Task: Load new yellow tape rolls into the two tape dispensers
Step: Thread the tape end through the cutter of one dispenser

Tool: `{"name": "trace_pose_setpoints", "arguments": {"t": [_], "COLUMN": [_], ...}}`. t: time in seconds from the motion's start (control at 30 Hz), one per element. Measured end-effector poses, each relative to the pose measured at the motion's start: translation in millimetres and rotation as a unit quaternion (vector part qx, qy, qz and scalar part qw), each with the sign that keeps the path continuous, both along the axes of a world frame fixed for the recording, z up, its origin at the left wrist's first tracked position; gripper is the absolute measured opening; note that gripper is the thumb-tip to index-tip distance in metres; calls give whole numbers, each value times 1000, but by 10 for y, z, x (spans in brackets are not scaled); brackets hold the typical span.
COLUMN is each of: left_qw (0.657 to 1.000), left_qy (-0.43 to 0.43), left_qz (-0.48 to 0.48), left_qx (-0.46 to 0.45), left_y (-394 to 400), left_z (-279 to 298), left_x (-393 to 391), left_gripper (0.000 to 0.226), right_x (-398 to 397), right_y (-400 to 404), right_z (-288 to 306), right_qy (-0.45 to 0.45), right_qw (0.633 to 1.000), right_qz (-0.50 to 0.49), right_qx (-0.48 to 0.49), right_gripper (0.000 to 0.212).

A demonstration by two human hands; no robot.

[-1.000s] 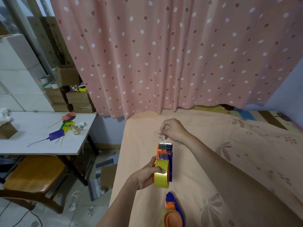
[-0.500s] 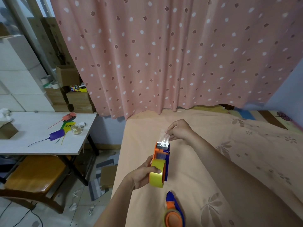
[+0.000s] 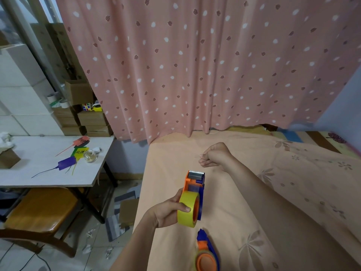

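My left hand (image 3: 167,212) grips an orange and blue tape dispenser (image 3: 195,181) by its yellow tape roll (image 3: 186,210), thumb across the roll's face. The dispenser hangs just above the peach bedsheet (image 3: 244,202), its metal cutter pointing away from me. My right hand (image 3: 214,155) hovers a short way beyond the cutter, fingers curled into a loose fist and clear of the dispenser; nothing shows in it. A second orange and blue dispenser (image 3: 207,256) lies on the sheet at the bottom edge, partly cut off, with a yellowish roll edge around its hub.
A white table (image 3: 39,159) at the left carries coloured tags and a small glass jar (image 3: 90,155). Under it stands a wooden chair (image 3: 39,211). Cardboard boxes (image 3: 93,119) are stacked behind. A pink dotted curtain (image 3: 195,65) hangs at the bed's far edge. Paper scraps litter the floor.
My right hand has let go of the tape end at the cutter and drawn back up and right into a fist. The left hand has tilted the dispenser slightly.
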State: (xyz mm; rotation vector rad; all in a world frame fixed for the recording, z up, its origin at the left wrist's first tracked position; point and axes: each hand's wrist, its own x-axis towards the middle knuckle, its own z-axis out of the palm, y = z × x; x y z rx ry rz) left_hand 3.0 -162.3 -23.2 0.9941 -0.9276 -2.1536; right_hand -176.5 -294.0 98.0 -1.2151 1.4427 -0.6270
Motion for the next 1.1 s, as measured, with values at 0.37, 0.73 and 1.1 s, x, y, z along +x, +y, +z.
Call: {"name": "trace_pose_setpoints", "arguments": {"t": [0.37,0.73,1.1], "left_qw": [1000,1000,991], "left_qy": [10,20,115], "left_qz": [-15,-10,63], "left_qx": [-8,-4,9], "left_y": [-22,12,69], "left_z": [34,59,-35], "left_x": [66,96,280], "left_gripper": [91,95,88], "right_x": [41,-33,-221], "right_y": [-148,-184,-127], "right_z": [-86,-226,-322], "right_qy": [6,-14,-123], "right_qw": [999,998,989], "right_qz": [-33,-55,84], "right_qx": [-3,-17,25], "right_gripper": [8,29,17]}}
